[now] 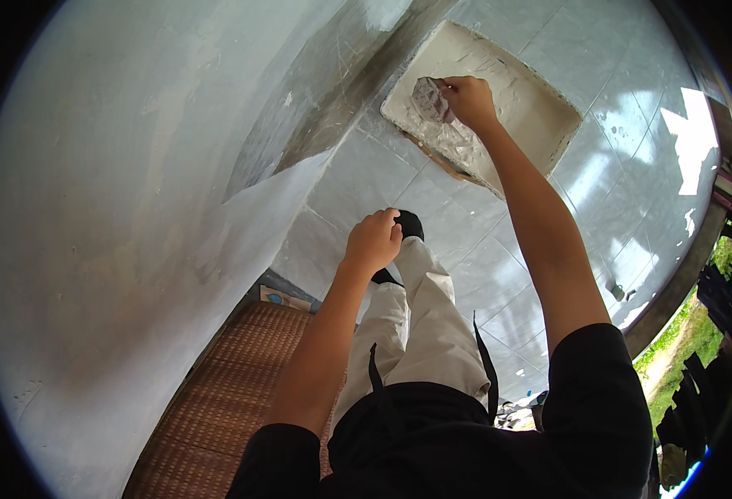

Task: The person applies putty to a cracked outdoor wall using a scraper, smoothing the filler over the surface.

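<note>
Up ahead, my right hand (471, 100) is closed around the edge of a flat, brownish-grey scraper-like piece (432, 101) smeared with pale paste. It holds this over the left part of a shallow rectangular tray (567, 125). Whitish wet paste (499, 71) coats the inside of the tray, thick and ridged in places. Closer to me, my left hand (374, 241) hangs in front of my knees with its fingers curled in. Nothing shows in it or sticks out of it, though its palm is turned away. Just past it is my black-covered foot (410, 224).
A grey wall (133, 166) rises along the left, with a darker patch (308, 108) beside the tray. Grey tiles (457, 224) cover the floor. At lower left lies a brown woven surface (233, 391). Grass (690, 337) shows beyond the floor's right edge.
</note>
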The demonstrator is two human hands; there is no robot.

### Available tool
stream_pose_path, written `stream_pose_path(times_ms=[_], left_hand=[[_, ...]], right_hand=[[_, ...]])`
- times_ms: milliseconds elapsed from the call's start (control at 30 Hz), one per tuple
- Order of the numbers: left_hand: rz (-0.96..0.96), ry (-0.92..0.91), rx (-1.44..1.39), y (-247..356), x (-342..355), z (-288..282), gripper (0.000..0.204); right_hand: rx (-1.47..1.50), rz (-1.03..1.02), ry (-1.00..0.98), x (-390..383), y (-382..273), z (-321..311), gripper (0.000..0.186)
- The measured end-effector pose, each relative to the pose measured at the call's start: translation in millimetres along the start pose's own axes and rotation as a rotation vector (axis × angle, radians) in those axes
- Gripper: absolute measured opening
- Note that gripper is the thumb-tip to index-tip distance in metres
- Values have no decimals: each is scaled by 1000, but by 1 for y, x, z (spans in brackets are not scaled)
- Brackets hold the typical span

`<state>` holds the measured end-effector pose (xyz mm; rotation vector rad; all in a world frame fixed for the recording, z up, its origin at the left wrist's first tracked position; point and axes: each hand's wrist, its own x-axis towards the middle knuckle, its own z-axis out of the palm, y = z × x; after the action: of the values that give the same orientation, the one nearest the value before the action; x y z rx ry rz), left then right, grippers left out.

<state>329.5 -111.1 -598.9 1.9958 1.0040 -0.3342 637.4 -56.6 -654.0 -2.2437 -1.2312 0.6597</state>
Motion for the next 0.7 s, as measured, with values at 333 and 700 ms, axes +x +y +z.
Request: stream_pose_path(times_ms=[333, 700], left_hand=[[-17, -7, 3, -3, -2, -2, 26], [68, 164, -127, 6, 2, -11, 25]], right_hand=[[630, 510, 160, -28, 22, 4, 16], [1300, 574, 133, -87, 22, -12, 12]])
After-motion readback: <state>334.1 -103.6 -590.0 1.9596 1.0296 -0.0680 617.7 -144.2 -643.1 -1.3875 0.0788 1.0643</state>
